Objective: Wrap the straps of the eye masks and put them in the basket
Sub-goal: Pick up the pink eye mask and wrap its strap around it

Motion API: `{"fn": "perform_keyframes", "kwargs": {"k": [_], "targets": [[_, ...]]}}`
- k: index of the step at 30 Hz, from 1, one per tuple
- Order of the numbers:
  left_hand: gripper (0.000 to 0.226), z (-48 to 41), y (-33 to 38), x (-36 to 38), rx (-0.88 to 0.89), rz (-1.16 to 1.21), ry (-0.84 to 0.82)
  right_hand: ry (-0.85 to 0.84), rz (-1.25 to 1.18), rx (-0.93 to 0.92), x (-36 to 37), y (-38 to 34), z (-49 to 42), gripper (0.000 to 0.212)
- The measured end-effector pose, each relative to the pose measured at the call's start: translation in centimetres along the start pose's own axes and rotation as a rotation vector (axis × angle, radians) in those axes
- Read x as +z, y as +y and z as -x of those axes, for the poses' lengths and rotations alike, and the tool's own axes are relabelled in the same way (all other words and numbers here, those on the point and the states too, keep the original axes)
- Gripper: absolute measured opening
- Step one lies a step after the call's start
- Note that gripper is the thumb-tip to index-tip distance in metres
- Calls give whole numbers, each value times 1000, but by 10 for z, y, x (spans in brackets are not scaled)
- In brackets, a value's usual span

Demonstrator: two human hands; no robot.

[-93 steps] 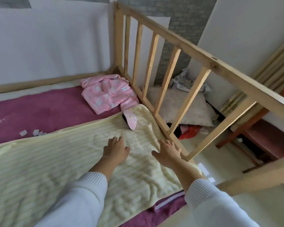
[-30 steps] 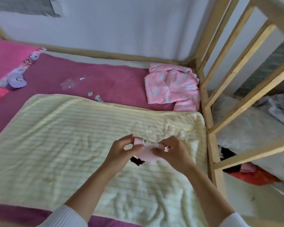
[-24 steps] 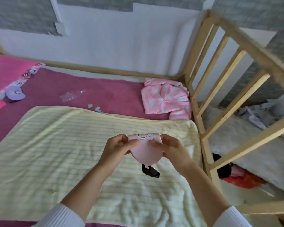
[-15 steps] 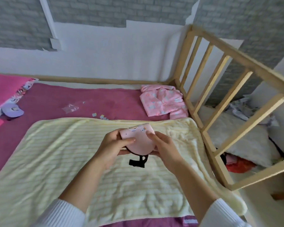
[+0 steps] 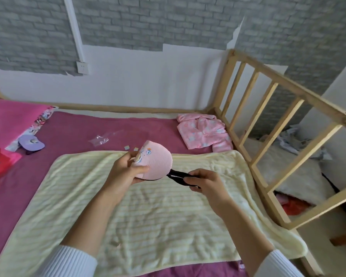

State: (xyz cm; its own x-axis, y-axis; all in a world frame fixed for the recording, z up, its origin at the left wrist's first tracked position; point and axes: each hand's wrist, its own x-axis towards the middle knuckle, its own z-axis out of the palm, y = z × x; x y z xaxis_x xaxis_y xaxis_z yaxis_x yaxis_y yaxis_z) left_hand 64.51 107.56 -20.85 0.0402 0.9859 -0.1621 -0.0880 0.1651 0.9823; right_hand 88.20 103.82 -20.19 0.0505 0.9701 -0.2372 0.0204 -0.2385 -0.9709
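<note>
A pale yellow striped blanket lies on the bed beneath both hands. The left hand has its grip pinched on the folded pink eye mask; beside it, the right hand pinches what seems the doubled black strap, pulled taut.

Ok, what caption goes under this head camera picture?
Left hand holds a folded pink eye mask while the right hand pulls its black strap over a yellow blanket.

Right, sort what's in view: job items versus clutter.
Job: pink eye mask in left hand; its black strap pulled by right hand; purple eye mask.
Clutter: pink pyjamas, plastic bag, yellow blanket.
</note>
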Motion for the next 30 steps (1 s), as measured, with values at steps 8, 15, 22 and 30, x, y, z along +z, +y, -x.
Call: {"fn": "perform_keyframes", "kwargs": {"k": [8,15,22,30], "targets": [[18,1,-8,17,-105,-350,-24,164,-323,-29,-16,-10,-12,12],[14,3,-12,43,-89,-359,-52,97,-796,-116,-35,-40,-12,37],[25,-1,-1,55,13,-363,28,426,932,-674,-41,-18,-25,25],[28,-5,8,55,93,-387,107,121,1206,-417,-51,-18,-29,34]]}}
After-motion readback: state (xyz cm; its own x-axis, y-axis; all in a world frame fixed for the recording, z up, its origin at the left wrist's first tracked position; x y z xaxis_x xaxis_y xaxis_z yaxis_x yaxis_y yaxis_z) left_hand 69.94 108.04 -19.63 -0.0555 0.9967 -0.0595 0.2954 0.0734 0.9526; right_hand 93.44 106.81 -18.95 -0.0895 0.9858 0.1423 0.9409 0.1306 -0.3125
